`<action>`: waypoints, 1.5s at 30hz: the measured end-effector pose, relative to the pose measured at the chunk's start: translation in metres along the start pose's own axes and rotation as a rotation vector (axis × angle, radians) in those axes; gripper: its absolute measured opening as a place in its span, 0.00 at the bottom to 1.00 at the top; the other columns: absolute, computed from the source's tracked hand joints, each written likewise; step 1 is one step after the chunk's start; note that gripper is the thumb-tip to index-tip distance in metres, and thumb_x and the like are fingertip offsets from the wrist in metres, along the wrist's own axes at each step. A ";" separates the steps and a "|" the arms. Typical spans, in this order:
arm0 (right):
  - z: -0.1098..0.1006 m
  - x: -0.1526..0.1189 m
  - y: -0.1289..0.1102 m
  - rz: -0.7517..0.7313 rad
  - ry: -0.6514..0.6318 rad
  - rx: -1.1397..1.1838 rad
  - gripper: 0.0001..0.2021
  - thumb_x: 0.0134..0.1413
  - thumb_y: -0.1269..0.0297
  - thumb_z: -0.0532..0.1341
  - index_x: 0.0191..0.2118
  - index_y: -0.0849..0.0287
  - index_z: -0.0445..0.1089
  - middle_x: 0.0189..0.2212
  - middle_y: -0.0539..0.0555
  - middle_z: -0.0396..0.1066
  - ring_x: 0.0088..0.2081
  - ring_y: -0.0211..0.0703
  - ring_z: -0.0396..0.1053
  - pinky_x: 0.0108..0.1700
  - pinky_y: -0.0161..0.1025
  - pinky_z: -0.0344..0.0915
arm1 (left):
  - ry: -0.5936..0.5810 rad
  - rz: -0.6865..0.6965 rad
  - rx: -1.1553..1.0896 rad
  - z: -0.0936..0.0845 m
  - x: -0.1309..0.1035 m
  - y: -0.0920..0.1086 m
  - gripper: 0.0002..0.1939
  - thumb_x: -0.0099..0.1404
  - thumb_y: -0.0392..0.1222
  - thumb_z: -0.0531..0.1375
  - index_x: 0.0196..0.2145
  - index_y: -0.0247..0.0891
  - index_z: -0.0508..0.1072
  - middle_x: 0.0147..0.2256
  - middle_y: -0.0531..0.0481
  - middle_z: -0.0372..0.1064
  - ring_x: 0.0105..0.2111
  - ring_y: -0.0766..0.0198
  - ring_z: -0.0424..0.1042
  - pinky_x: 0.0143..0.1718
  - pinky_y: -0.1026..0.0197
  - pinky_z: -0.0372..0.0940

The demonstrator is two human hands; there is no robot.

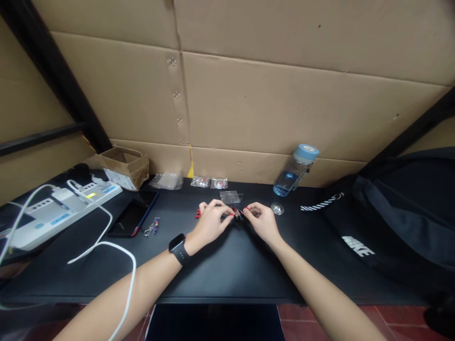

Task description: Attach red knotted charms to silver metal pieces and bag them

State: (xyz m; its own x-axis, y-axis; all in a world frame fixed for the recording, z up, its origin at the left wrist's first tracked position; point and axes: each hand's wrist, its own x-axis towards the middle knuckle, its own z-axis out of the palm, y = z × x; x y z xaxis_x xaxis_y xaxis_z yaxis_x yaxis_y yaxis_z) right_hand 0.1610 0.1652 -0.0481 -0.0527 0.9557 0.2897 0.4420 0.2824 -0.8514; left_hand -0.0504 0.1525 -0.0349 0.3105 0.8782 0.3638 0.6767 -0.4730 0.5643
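Near the middle of the black table, my left hand [215,220] and my right hand [263,220] face each other with fingers pinched. Between the fingertips is a small shiny round piece [238,214] with dark and red parts; its kind is too small to tell. The left fingers close on its left side. My right thumb and index finger pinch at its right, on a thin bit I cannot make out. Something red [197,213] shows beside my left hand. A clear plastic dome [277,208] lies right of my right hand, and a clear plastic bag [231,197] lies just beyond both.
Small bagged round pieces [209,182] and clear bags [167,181] lie along the cardboard wall. A water bottle [295,170] stands behind right. Left are a tablet [133,218], a keychain [152,227], a power strip [67,213] and an open box [124,166]; right, a black bag [391,227].
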 end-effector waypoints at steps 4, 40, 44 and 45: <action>0.006 -0.003 0.000 -0.015 -0.029 -0.040 0.08 0.58 0.59 0.64 0.33 0.58 0.74 0.29 0.53 0.79 0.30 0.44 0.75 0.34 0.37 0.66 | -0.036 0.002 0.013 0.003 -0.001 -0.001 0.07 0.70 0.43 0.61 0.38 0.46 0.80 0.43 0.50 0.79 0.51 0.56 0.68 0.49 0.49 0.48; 0.013 -0.001 0.001 -0.377 -0.193 -0.267 0.21 0.50 0.60 0.72 0.50 0.53 0.72 0.48 0.56 0.75 0.51 0.50 0.71 0.54 0.47 0.68 | 0.130 -0.037 0.242 -0.017 0.013 -0.022 0.18 0.64 0.35 0.56 0.51 0.46 0.72 0.53 0.46 0.73 0.56 0.49 0.64 0.51 0.47 0.55; 0.014 0.000 -0.001 -0.349 -0.194 -0.273 0.21 0.47 0.62 0.73 0.49 0.53 0.73 0.45 0.55 0.77 0.46 0.50 0.74 0.52 0.47 0.68 | 0.102 0.008 0.295 -0.018 0.024 -0.033 0.25 0.67 0.40 0.55 0.61 0.45 0.65 0.61 0.43 0.66 0.61 0.46 0.60 0.54 0.45 0.56; 0.014 0.001 -0.001 -0.343 -0.192 -0.251 0.21 0.47 0.63 0.73 0.49 0.53 0.73 0.45 0.54 0.78 0.46 0.49 0.75 0.52 0.47 0.67 | 0.077 0.021 0.301 -0.017 0.026 -0.036 0.26 0.68 0.41 0.55 0.63 0.44 0.64 0.63 0.43 0.64 0.62 0.46 0.59 0.55 0.44 0.56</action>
State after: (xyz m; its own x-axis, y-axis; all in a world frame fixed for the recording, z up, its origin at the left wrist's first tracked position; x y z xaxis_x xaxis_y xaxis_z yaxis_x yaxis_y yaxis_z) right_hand 0.1482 0.1665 -0.0527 -0.3882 0.8151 0.4300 0.5717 0.5790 -0.5814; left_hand -0.0775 0.1915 -0.0331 0.2828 0.8549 0.4350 0.8416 -0.4387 0.3149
